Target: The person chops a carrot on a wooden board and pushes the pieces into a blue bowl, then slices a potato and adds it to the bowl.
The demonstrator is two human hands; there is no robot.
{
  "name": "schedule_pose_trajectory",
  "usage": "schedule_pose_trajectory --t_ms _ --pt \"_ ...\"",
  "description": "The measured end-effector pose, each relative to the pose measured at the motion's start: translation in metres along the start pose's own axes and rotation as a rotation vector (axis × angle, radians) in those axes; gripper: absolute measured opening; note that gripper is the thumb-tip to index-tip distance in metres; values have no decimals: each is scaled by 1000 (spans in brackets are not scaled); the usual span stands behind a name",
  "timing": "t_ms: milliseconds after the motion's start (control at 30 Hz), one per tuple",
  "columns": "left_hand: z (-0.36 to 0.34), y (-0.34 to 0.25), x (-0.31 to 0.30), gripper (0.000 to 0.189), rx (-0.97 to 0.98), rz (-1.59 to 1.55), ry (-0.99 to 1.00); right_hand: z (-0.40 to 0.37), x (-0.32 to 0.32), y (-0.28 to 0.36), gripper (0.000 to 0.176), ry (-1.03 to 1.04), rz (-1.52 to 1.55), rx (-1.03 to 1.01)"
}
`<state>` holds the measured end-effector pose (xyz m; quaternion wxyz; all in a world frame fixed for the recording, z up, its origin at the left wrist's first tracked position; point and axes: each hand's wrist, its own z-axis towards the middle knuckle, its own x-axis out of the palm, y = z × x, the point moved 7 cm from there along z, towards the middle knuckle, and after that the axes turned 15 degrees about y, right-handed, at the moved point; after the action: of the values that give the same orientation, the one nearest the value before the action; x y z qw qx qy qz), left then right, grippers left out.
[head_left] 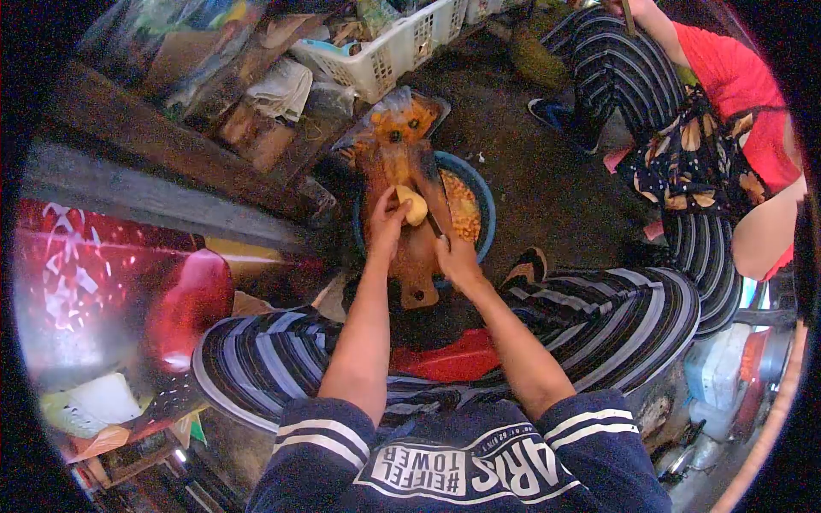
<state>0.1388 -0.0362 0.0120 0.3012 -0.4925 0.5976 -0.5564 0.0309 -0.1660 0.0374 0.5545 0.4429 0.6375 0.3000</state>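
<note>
My left hand (387, 224) is closed around a pale yellow, rounded piece of produce (412, 206), which looks peeled, over a wooden cutting board (419, 256). Just right of it, my right hand (457, 258) grips a knife (435, 224), its dark blade pointing up toward the yellow piece. The board lies across a blue basin (487, 209), its holed handle toward me. Small diced yellow-orange pieces (464, 205) fill the visible part of the basin; the board hides the rest. Beyond the board's far end, orange chunks (409, 122) sit in clear plastic.
A white plastic crate (376, 70) stands at the back, near wooden planks and a folded cloth (282, 88). Another person in a red top (727, 68) sits at the right. Shiny red objects (188, 299) are on my left, and a dark shoe (526, 267) rests near my right hand.
</note>
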Motion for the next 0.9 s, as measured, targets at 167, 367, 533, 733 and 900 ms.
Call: schedule_pose_trajectory --t_ms 167,367,533,733,900 --pt "9 1 4 54 21 32 44 -7 -17 12 29 -10 -269 79" --pt "3 -9 6 52 -92 244 -7 -15 -25 21 30 -33 -210 91" --pt "4 1 4 54 -76 151 -34 -17 -26 28 29 -56 -326 100" --pt "3 18 0 41 8 0 -14 -16 -7 21 29 80 -283 132" --pt "4 15 -24 44 37 280 -93 -4 7 31 30 38 -131 -32"
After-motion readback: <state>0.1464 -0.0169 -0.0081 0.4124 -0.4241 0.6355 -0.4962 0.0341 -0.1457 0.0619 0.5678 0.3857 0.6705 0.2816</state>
